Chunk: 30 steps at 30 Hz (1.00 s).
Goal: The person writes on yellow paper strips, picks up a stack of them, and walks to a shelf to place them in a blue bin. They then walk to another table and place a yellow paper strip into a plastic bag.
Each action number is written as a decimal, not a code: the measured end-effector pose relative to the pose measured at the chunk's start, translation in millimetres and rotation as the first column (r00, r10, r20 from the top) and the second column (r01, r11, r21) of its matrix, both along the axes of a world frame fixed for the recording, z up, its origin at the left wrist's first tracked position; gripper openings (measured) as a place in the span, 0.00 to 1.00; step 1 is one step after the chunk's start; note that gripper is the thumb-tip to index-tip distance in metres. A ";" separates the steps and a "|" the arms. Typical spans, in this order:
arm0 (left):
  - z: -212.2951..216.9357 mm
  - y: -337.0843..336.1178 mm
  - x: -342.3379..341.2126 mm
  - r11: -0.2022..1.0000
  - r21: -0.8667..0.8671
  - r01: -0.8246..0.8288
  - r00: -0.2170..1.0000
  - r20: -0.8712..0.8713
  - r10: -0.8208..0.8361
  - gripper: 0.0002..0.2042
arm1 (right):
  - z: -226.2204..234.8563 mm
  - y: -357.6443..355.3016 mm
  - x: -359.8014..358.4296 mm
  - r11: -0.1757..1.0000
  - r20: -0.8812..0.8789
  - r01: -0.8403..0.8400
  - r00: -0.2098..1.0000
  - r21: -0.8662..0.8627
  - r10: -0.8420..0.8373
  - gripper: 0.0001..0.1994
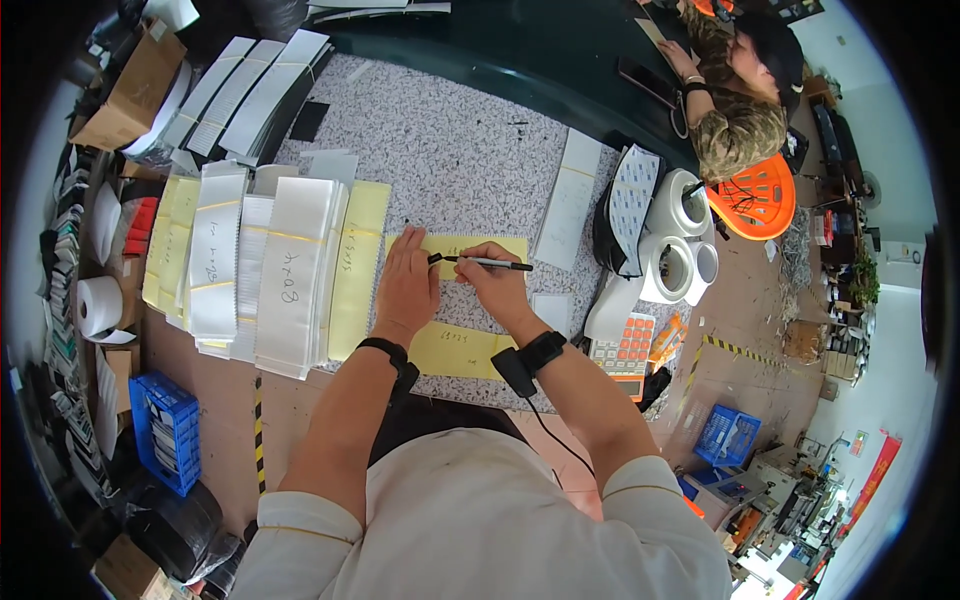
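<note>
My right hand (pixel 497 281) grips a black-and-grey marker pen (pixel 505 265), its tip pointing left toward my other hand. My left hand (pixel 408 280) rests on a yellow paper-wrapped bundle (pixel 512 249) bearing handwriting. At its thumb side a small black marker cap (pixel 434 258) appears pinched, close to the pen's tip. Nearer to me lies another yellow bundle (pixel 455 350), also with writing. Left of my hands stand stacked yellow and white bundles (pixel 290 300), some banded with yellow.
On the speckled tabletop (pixel 450 130), white rolls (pixel 668 265), a calculator (pixel 625 350) and a banded white bundle (pixel 570 200) lie to the right. A co-worker (pixel 740 100) sits at the far right beside an orange basket (pixel 755 195). Blue crates (pixel 165 430) stand on the floor.
</note>
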<state>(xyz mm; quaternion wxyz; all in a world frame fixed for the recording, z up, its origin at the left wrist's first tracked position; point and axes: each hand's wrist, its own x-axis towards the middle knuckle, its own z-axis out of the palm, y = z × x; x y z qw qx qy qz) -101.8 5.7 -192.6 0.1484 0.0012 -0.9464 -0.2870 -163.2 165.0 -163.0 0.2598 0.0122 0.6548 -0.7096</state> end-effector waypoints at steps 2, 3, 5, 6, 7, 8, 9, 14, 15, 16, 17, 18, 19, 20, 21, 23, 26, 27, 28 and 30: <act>-0.8 -0.3 -0.2 1.000 0.004 0.006 1.000 -0.005 -0.006 0.09 | -3.9 -4.5 -2.0 1.000 0.000 -0.022 1.000 0.005 0.022 0.08; -2.2 -0.5 -1.5 1.000 0.003 0.012 1.000 -0.013 -0.012 0.09 | -6.7 -6.5 -3.9 0.999 -0.003 -0.045 0.999 0.005 0.045 0.08; -3.4 -1.4 1.1 1.000 0.012 0.020 1.000 0.000 -0.020 0.09 | -6.5 -11.3 -5.9 0.998 0.016 -0.066 0.998 0.013 0.065 0.09; -3.5 -2.3 1.1 1.000 0.015 0.023 1.000 -0.007 -0.023 0.09 | -0.5 -15.0 -10.2 0.994 0.043 -0.093 0.995 0.064 0.091 0.08; -4.2 -4.3 -0.4 1.000 0.017 0.026 1.000 -0.017 -0.026 0.09 | 5.1 -19.9 -16.5 0.986 0.069 -0.123 0.991 0.112 0.116 0.08; -4.6 -5.5 -0.2 0.999 0.019 0.029 0.999 -0.027 -0.029 0.09 | 6.9 -23.1 -19.3 0.975 0.097 -0.154 0.985 0.158 0.140 0.09; -4.7 -5.5 -1.4 0.999 0.028 0.036 0.999 -0.017 -0.036 0.09 | 6.0 -24.5 -21.6 0.975 0.108 -0.148 0.985 0.165 0.132 0.09; -10.0 -3.3 -2.2 0.999 0.032 0.040 0.999 -0.035 -0.039 0.10 | 3.6 -30.3 -18.5 0.981 0.194 -0.157 0.972 0.113 0.133 0.11; -11.9 -3.8 -1.5 0.999 0.020 0.044 0.999 -0.024 -0.044 0.10 | 5.2 -30.1 -15.4 0.981 0.223 -0.162 0.966 0.110 0.134 0.11; -14.5 -3.5 -3.1 0.999 0.006 0.050 0.999 -0.018 -0.050 0.10 | 8.0 -29.3 -14.1 0.981 0.246 -0.165 0.960 0.106 0.135 0.12; -16.1 -3.1 -2.5 0.998 0.008 0.059 0.998 -0.029 -0.059 0.10 | 8.8 -29.7 -10.7 0.982 0.236 -0.155 0.964 0.110 0.126 0.12; -16.8 -2.6 1.0 0.998 -0.001 0.060 0.998 -0.028 -0.060 0.13 | 7.9 -31.1 -4.9 0.986 0.239 -0.139 0.964 0.091 0.114 0.12; -16.1 -3.3 4.6 0.998 -0.011 0.060 0.998 -0.027 -0.060 0.15 | 9.3 -33.8 1.0 0.990 0.242 -0.124 0.965 0.070 0.104 0.13; -15.8 -3.6 5.1 0.998 -0.021 0.060 0.998 -0.026 -0.061 0.18 | 11.7 -33.0 4.0 0.993 0.245 -0.108 0.965 0.049 0.093 0.13; -16.1 -3.7 3.1 0.997 -0.023 0.071 0.997 -0.036 -0.071 0.18 | 14.9 -28.6 4.9 0.994 0.235 -0.097 0.968 0.049 0.083 0.13; -17.4 -2.5 -1.3 0.998 -0.003 0.068 0.997 -0.028 -0.068 0.19 | 21.6 -14.4 5.5 0.975 0.110 -0.124 0.988 0.184 0.105 0.13; -13.4 1.0 1.3 0.998 0.025 0.063 0.998 -0.018 -0.062 0.21 | 12.9 35.9 10.1 0.757 -0.260 -0.225 0.848 0.613 0.462 0.14; -12.8 1.0 0.7 0.998 0.048 0.051 0.999 -0.017 -0.051 0.21 | 9.3 57.9 17.7 0.642 -0.174 -0.303 0.803 0.704 0.570 0.17; -12.5 -0.5 0.7 0.997 0.068 0.035 0.999 -0.016 -0.034 0.22 | 12.5 71.7 30.1 0.508 -0.077 -0.373 0.744 0.776 0.664 0.21; -9.9 -1.8 -0.8 0.996 0.080 0.046 0.999 -0.009 -0.045 0.23 | 18.0 92.0 65.2 0.466 -0.229 -0.182 0.685 0.866 0.692 0.25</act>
